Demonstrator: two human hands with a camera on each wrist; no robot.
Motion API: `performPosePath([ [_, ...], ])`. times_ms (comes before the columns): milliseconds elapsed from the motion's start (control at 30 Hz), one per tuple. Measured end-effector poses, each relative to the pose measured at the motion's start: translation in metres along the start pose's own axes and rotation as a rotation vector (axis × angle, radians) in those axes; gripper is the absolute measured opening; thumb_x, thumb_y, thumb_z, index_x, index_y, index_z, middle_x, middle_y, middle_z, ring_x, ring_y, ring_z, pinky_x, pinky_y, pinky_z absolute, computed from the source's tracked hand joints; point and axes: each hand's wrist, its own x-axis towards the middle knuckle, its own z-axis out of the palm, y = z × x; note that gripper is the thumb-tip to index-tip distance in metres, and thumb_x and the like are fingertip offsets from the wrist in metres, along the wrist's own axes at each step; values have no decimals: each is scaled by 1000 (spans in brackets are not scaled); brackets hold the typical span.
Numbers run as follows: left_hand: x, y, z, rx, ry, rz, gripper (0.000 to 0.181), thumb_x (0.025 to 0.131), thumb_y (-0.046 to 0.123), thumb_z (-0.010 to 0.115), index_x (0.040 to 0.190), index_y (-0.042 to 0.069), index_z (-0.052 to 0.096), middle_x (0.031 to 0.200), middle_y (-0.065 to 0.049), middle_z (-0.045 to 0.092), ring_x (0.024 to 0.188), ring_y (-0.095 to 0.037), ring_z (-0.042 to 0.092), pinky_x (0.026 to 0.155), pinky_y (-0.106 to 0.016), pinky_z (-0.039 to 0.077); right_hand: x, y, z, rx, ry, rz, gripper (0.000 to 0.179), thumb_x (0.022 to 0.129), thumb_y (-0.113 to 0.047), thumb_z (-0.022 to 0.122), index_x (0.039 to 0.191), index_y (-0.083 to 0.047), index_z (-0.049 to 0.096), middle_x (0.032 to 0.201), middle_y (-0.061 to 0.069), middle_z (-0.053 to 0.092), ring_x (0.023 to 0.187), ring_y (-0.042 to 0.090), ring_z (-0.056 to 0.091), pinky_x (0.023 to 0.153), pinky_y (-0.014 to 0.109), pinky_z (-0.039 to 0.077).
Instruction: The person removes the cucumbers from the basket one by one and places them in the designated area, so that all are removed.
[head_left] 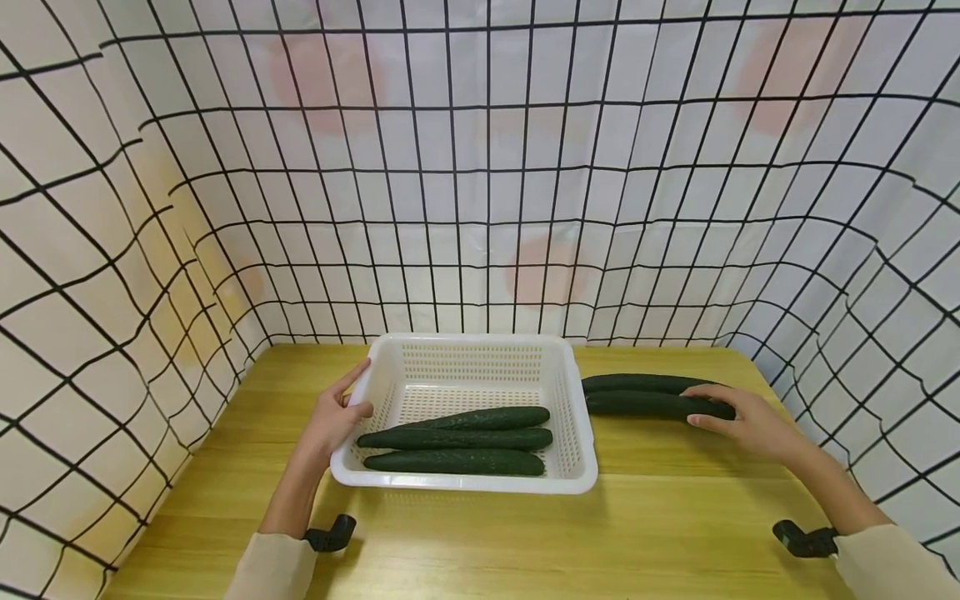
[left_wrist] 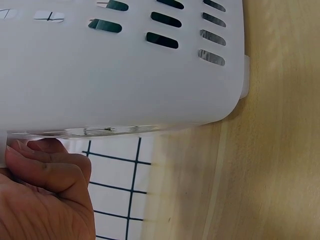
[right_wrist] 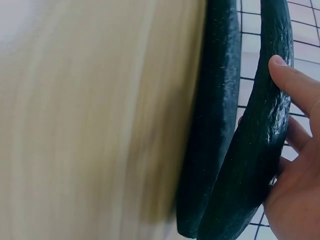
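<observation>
My left hand (head_left: pixel 333 425) grips the left rim of a white plastic basket (head_left: pixel 465 479). The thumb reaches over the rim, and curled fingers show under it in the left wrist view. Inside the basket, toward the near side, lie three dark green cucumbers (head_left: pixel 457 462). To the right of the basket my right hand (head_left: pixel 750 421) holds the right end of a cucumber (head_left: pixel 637 404) between thumb and fingers. Another cucumber (head_left: pixel 637 382) lies just behind it on the table. The right wrist view shows the gripped cucumber (right_wrist: pixel 255 145) alongside the other cucumber (right_wrist: pixel 210 125).
A wooden table (head_left: pixel 480 542) carries everything. Black wire grid (head_left: pixel 487 167) stands behind it and along both sides, with pale sheeting beyond. Black wrist-worn devices (head_left: pixel 332 533) sit at both sleeves.
</observation>
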Motion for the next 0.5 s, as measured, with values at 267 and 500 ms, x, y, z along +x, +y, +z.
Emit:
performPosePath([
  [267,3,-3,-1,0,2,-4,86,86,0,62,162,32,35,106,-23,69,89,-22,61,69,-35,56,-2,5,12,15,-20,6,45,96,-36,71,137,-16,65,143,22,60,127,52,53,94,67,48],
  [500,6,-10,1,13,20,9,85,87,3,63,160,38,37,110,-23,68,93,-23,61,71,-34,56,-3,8,24,10,-12,-32,41,96,-32,72,133,-16,67,139,22,62,124,51,56,94,66,49],
])
